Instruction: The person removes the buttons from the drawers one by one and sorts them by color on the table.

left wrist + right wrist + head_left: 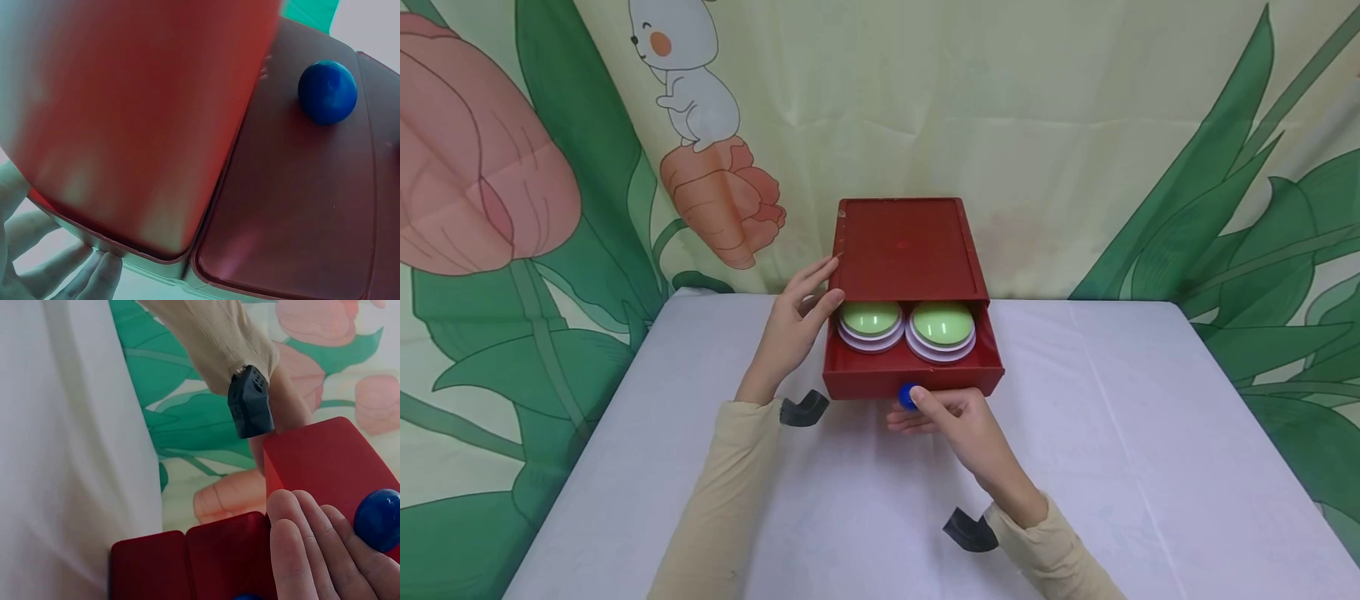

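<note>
A red drawer cabinet point(906, 250) stands at the back of the table. Its top drawer point(859, 384) is pulled out toward me. Inside sit two round white-rimmed objects with glossy green domed tops, a left one point(870, 317) and a right one point(942, 323), side by side. My left hand point(786, 329) rests against the cabinet's left side with fingers extended. At the drawer's front, my right hand point(958, 421) pinches the blue knob point(906, 397), thumb above and fingers below. The right wrist view shows those fingers straight along the knob point(380, 520); the thumb is out of sight there.
Below the pulled-out drawer, another red drawer front point(281, 206) carries its own blue knob point(327, 92). A white cloth covers the table point(1075, 467). Behind it hangs a printed curtain point(1022, 125). Black wrist mounts point(805, 408) project from both sleeves.
</note>
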The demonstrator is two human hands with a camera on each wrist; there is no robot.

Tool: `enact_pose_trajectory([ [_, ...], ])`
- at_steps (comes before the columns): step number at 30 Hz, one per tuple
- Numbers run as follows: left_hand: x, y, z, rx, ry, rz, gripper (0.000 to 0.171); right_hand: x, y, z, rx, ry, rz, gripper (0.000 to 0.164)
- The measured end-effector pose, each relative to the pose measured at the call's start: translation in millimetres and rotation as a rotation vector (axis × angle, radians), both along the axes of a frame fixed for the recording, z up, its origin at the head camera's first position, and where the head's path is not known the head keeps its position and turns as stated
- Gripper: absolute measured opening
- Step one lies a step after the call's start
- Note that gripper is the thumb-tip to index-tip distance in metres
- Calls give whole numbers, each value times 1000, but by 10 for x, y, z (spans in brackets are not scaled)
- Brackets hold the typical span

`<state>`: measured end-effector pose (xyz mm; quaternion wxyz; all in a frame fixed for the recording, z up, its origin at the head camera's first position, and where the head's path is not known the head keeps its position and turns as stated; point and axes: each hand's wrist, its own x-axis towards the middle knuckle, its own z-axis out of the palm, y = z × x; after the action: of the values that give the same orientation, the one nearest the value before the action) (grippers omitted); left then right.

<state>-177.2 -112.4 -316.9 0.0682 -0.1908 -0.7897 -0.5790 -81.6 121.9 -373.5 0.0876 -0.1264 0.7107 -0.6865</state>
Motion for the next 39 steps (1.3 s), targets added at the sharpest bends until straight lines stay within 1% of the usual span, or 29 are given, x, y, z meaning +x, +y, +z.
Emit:
enact_pose_trajectory([
  [11,9,6,16,-9,-6,8,52,40,13,-3,8,-17,12,32],
  [24,5,9,27,-2,-4,-3,52,126,18,-7,14,-32,14,32],
  [39,-15,0,-5,8,5,-5,51,223,2,-17,35,-37,5,32],
])
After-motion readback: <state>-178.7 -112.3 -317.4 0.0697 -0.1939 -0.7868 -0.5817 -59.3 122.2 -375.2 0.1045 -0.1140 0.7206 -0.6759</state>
